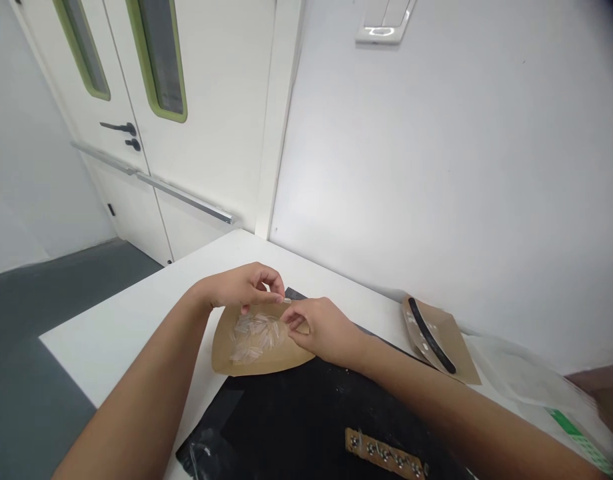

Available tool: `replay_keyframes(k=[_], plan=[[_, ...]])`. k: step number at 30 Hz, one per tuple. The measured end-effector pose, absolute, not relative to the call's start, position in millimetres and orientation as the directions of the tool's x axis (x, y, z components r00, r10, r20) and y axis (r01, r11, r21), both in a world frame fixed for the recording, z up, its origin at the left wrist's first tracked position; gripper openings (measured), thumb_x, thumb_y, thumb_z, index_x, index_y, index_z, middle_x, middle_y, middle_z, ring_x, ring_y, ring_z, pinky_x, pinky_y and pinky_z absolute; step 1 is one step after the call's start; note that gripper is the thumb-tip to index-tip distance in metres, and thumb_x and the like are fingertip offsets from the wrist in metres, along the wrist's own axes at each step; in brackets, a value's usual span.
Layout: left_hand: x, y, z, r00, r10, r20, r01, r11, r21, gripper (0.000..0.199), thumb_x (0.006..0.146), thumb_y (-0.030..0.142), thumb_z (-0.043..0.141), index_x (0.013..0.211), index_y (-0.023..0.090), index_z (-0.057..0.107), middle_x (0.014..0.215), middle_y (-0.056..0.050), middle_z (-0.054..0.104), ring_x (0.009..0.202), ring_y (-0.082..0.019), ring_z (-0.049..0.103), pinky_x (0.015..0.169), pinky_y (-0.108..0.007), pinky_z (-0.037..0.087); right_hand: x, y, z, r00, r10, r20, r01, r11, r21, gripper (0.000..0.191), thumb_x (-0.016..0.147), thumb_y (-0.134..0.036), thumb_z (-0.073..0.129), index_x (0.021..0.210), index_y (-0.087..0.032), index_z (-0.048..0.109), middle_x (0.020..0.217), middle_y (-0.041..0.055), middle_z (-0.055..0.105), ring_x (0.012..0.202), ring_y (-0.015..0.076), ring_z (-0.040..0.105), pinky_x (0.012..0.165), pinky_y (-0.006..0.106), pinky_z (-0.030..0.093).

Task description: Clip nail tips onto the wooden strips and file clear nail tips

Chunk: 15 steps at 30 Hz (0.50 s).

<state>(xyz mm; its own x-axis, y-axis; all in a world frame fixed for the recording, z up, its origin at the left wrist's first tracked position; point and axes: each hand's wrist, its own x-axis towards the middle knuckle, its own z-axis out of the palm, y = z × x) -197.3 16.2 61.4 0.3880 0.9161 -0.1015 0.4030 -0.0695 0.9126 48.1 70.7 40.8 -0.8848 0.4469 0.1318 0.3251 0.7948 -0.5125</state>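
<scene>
Above a tan paper tray (281, 365), my left hand (254, 285) pinches a small clear piece (287, 301) between thumb and fingertips. My right hand (319, 328) is just to its right, over the tray's right side, with its thumb and fingertips closed together; anything between them is too small to make out. Many thin clear plastic pieces (256, 333) lie loose in the tray. The tray rests partly on a black mat (296, 413). Near the mat's front edge sits a brown strip (384, 455) with several round metal parts on it.
A second brown tray (459, 343) with a curved black strip (431, 337) stands at the right against the wall. Beyond it are clear plastic bags (526, 377). The white table (141, 313) meets the wall behind; double doors (211, 100) are at the left.
</scene>
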Motion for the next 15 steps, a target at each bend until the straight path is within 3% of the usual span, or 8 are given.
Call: replay_keyframes(k=[3,8,15], plan=[[-193.2,14.6,62.1,0.396,0.911,-0.118,0.387,-0.048,0.921,0.029,0.095,0.048,0.072,0.105,0.021,0.072,0.060,0.005,0.057,0.047,-0.011,0.051,0.045,-0.019,0.045,50.2,70.1,42.4,-0.864,0.478,0.158,0.340,0.786,-0.517,0.015,0.088,-0.011,0.078,0.099,-0.021,0.077,0.101,0.0044,0.082,0.096,0.0242,0.077,0.087,0.035,0.055],[-188.1,13.3,63.4,0.426,0.898,-0.112,0.357,-0.053,0.932,0.029,0.096,0.047,0.072,0.105,0.019,0.071,0.055,0.006,0.057,0.042,-0.010,0.050,0.044,-0.019,0.044,53.1,68.2,50.6,-0.847,0.508,0.156,0.329,0.732,-0.597,0.003,0.092,-0.021,0.081,0.092,-0.023,0.078,0.094,0.0009,0.082,0.088,0.0196,0.078,0.084,0.031,0.057],[-192.1,15.4,62.8,0.399,0.914,-0.069,0.338,-0.077,0.938,0.034,0.092,0.051,0.077,0.098,0.017,0.075,0.060,0.002,0.066,0.040,-0.009,0.054,0.044,-0.019,0.046,48.0,63.1,41.4,-0.812,0.561,0.158,0.314,0.650,-0.692,0.016,0.090,-0.007,0.071,0.097,-0.022,0.074,0.096,0.0008,0.083,0.085,0.0169,0.080,0.080,0.028,0.063]])
